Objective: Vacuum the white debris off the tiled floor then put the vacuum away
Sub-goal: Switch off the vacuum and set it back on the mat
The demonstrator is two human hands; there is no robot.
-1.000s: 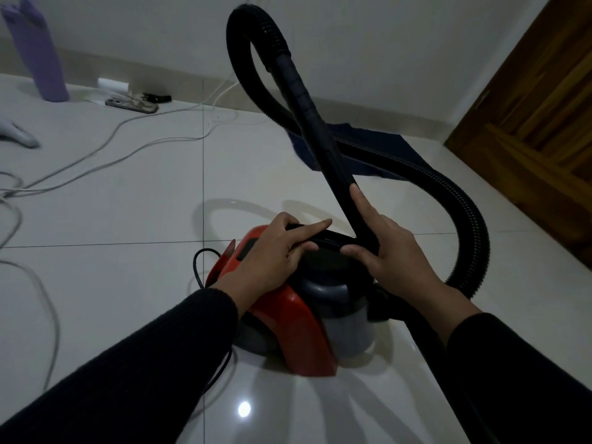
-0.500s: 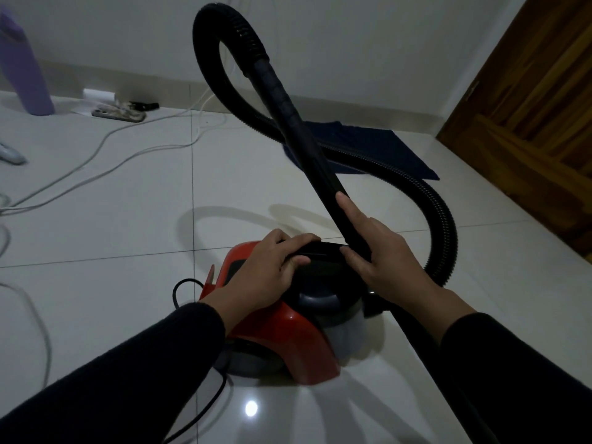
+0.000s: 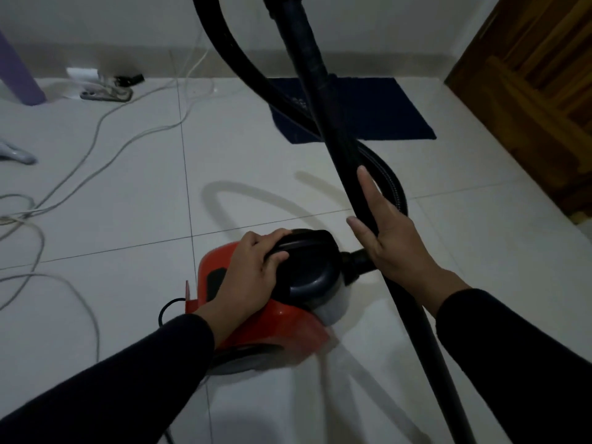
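Observation:
A red and black canister vacuum (image 3: pixel 288 318) sits on the white tiled floor (image 3: pixel 262 174) in front of me. My left hand (image 3: pixel 253 277) grips the black carry handle on top of its body. My right hand (image 3: pixel 394 235) holds the black rigid wand (image 3: pixel 323 100), thumb on one side and straight fingers along the other. The wand runs diagonally from the top centre down to the lower right. The ribbed black hose (image 3: pixel 394 184) loops from the vacuum's front up out of view. No white debris shows on the tiles.
White cables (image 3: pixel 105 129) trail over the floor at left toward a power strip (image 3: pixel 105 94) by the wall. A dark blue mat (image 3: pixel 368 107) lies behind the hose. A wooden door (image 3: pixel 531 91) stands at right, a purple object (image 3: pixel 19 75) at far left.
The wand has come off the vacuum's top and now passes to its right, my right hand sliding along it. The view has dropped closer to the vacuum. My left hand keeps the handle.

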